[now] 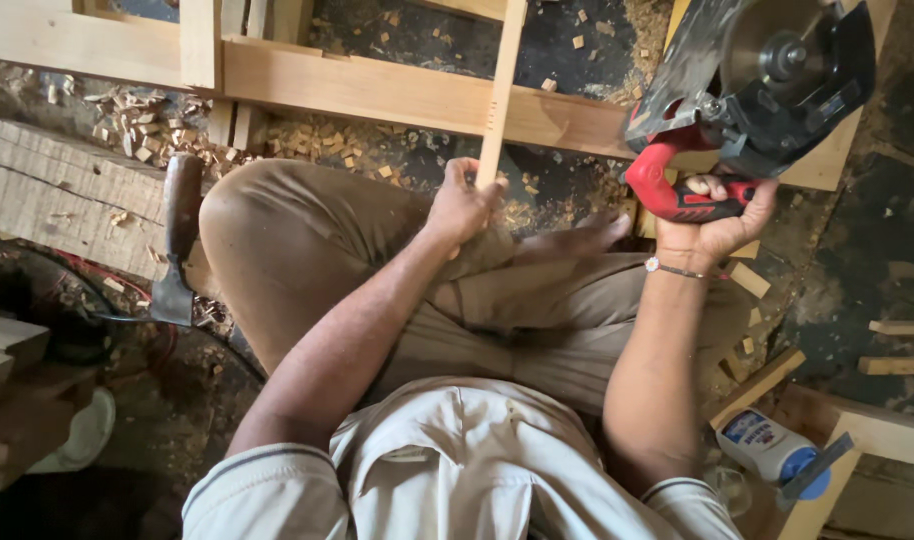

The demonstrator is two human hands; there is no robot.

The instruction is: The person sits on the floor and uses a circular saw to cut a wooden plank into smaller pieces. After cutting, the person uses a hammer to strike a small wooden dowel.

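Lying far left against a beam: hammer. Gripping centre, fingers closed round its near end: left hand, slat running far over the frame. Clasping right, raised above the frame: right hand, saw by its red handle. Standing near right: glue bottle.

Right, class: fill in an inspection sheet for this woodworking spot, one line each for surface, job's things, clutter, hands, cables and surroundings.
Surface: dark floor, strewn with sawdust.
Job's things: thin wooden strip held upright; red-handled circular saw raised; wooden frame lying across the floor.
Clutter: wood chips, offcuts, hammer resting on a rough plank, white bottle with blue cap.
Hands: left hand grips the strip; right hand grips the saw handle.
Cables: dark and red cords at left.
Surroundings: person sits cross-legged.
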